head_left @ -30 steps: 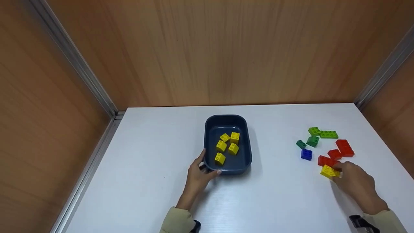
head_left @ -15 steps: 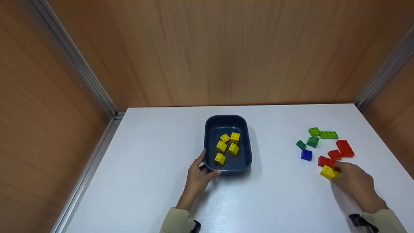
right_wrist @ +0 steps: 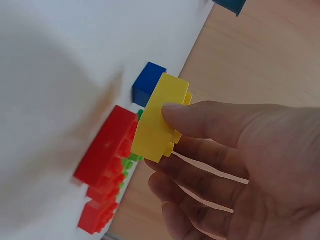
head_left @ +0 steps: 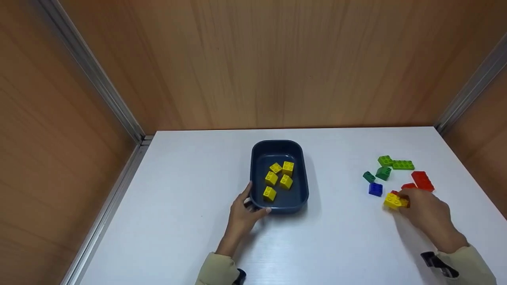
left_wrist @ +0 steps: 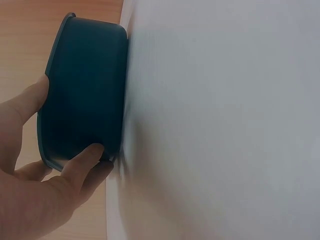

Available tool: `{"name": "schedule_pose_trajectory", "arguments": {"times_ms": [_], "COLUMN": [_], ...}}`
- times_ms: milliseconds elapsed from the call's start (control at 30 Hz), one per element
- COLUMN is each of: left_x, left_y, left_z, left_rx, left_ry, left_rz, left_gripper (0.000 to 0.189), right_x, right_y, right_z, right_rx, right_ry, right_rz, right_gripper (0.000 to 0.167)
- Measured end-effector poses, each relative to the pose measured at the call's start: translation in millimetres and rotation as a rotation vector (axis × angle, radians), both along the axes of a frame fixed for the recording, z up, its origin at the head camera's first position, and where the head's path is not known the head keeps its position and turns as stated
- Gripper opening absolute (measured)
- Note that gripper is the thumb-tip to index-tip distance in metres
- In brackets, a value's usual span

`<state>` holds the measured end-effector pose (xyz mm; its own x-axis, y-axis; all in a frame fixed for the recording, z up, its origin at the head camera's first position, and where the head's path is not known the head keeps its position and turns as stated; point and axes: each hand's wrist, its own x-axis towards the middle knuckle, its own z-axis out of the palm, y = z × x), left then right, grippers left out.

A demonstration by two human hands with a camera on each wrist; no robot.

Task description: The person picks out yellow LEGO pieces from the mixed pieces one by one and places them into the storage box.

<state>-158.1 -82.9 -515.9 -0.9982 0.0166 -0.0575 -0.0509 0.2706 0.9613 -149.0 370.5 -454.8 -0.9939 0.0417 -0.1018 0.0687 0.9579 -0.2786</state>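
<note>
Hands split the work: left grip (head_left: 246, 211) clamps tray (head_left: 277, 148) rim steady on desk (head_left: 190, 190), right grip (head_left: 422, 208) pinches yellow brick (head_left: 392, 201) clear of red ones (head_left: 423, 181).

Head view looks down on the table (head_left: 190, 221); both wrist views sit close, sideways

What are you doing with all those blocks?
A person is working at a white table. The left hand grips the near corner of a dark blue tray that has five yellow blocks in it. The right hand pinches another yellow block off the table, beside a pile of red blocks, green blocks and one blue block.
</note>
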Motion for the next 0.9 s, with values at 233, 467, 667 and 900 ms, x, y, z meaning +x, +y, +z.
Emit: {"name": "schedule_pose_trajectory", "arguments": {"times_ms": [233, 467, 667, 900], "left_x": [0.7, -0.3, -0.6, -0.2], "left_y": [-0.8, -0.6, -0.1, -1.1], "left_z": [-0.5, -0.2, 0.1, 0.2], "left_rx": [0.015, 0.020, 0.024, 0.016], "left_ry": [-0.004, -0.015, 0.001, -0.005], "left_rz": [-0.006, -0.001, -0.006, -0.005], "left_gripper": [0.100, 0.099, 0.100, 0.100], "right_x": [-5.1, -11.0, -18.5, -26.7], "right_y": [-13.6, -28.9, -44.0, -65.5], "right_z": [3.5, 5.3, 7.5, 15.9], "right_rx": [-0.002, -0.005, -0.009, -0.012], "right_ry": [0.097, 0.172, 0.183, 0.197], "right_rz": [0.046, 0.079, 0.117, 0.161], "right_gripper": [0.048, 0.048, 0.044, 0.044]}}
